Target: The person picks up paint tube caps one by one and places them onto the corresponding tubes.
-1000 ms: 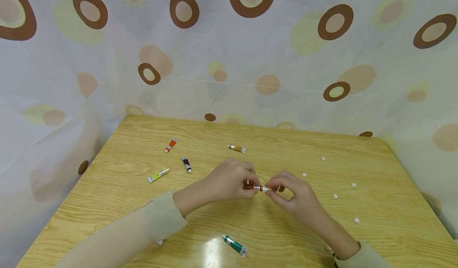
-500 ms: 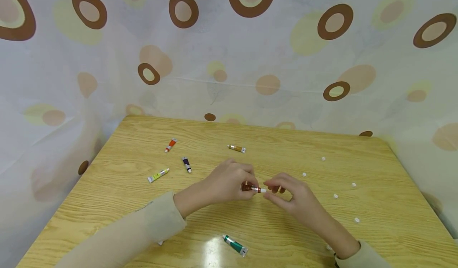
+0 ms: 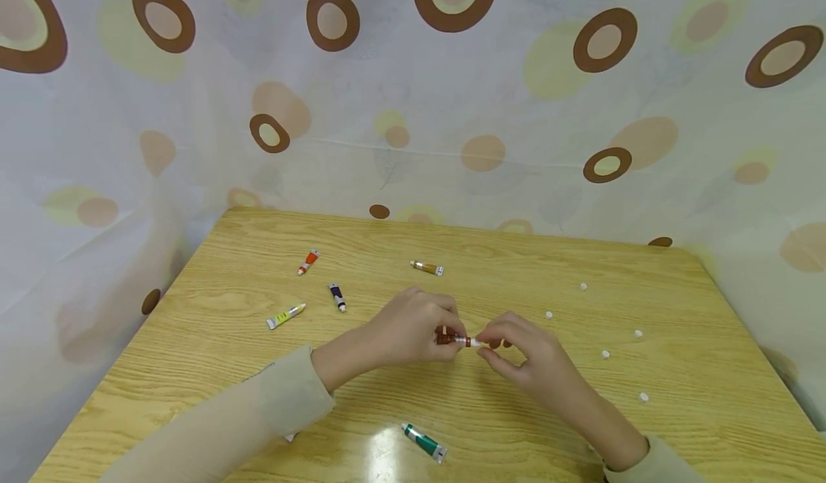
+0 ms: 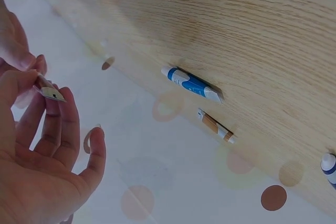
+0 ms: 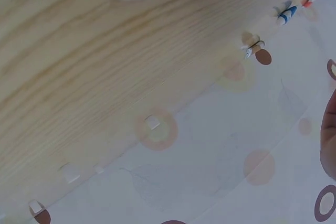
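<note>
Over the middle of the table, my left hand [image 3: 416, 325] pinches a small brown paint tube [image 3: 447, 338] between thumb and fingers. The tube lies level, its white cap [image 3: 475, 342] pointing right. Thumb and forefinger of my right hand [image 3: 532, 350] are at that cap and pinch it. In the left wrist view the crimped end of the tube [image 4: 52, 94] sticks out of my left hand [image 4: 47, 150], the other fingers loosely bent. Only the edge of a hand [image 5: 328, 140] shows in the right wrist view.
Red [image 3: 308, 261], dark purple [image 3: 337, 297], yellow [image 3: 286, 316], ochre [image 3: 426, 268] and green [image 3: 424, 442] paint tubes lie apart on the table. A blue tube [image 4: 193, 83] shows in the left wrist view. Several small white caps [image 3: 605, 354] are scattered at the right.
My right fingers loosened from the cap half a second ago and now close on it again. The brown tube has shifted very slightly left. The tubes and caps on the table stay put.
</note>
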Demonstrator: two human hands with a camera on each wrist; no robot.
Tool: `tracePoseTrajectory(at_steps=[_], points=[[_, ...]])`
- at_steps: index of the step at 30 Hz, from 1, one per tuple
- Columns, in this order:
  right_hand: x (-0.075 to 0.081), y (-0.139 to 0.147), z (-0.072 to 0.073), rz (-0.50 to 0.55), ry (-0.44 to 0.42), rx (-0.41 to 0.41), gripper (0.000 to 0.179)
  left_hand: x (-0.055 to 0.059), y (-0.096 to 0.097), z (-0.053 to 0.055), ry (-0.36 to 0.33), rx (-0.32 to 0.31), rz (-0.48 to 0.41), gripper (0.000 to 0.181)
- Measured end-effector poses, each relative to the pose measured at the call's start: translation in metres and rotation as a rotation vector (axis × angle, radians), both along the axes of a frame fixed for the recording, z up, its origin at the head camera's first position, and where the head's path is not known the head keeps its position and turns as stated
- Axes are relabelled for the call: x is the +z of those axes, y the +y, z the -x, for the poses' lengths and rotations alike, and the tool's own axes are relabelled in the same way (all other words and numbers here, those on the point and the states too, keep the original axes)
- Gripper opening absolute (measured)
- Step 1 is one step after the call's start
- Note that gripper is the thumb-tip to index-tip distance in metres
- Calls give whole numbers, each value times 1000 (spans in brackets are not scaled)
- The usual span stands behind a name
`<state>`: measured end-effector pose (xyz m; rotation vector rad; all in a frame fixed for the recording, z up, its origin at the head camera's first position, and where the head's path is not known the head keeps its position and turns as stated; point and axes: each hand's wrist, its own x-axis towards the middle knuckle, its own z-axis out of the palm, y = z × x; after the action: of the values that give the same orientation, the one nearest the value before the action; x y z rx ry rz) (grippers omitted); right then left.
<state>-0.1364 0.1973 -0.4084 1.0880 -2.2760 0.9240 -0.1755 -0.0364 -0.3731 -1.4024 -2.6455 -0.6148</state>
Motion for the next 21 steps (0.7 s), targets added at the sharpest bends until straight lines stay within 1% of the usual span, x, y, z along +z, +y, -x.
tracePoseTrajectory(at_steps=[5, 9, 11, 12, 14, 18, 21], points=[[0, -1, -1, 3, -7, -9, 37, 2, 0, -1, -11, -17, -18, 8], [-2, -1, -1, 16, -15, 2, 16, 2, 0, -1, -26, -31, -34, 7], [-2, -1, -1, 20, -21, 5, 6, 2, 0, -1, -18, -31, -30, 7], [-2, -1, -1, 20, -25, 3, 5, 1, 0, -1, -12, -31, -26, 7], [-2, -2, -1, 16, -37, -3, 10, 1, 0, -1, 5, -29, -14, 7], [-1, -1, -2, -10, -66, -16, 27, 3, 0, -2, 26, -21, 5, 7], [1, 0, -2, -41, -81, -22, 26, 4, 0, -2, 21, -9, 24, 7]])
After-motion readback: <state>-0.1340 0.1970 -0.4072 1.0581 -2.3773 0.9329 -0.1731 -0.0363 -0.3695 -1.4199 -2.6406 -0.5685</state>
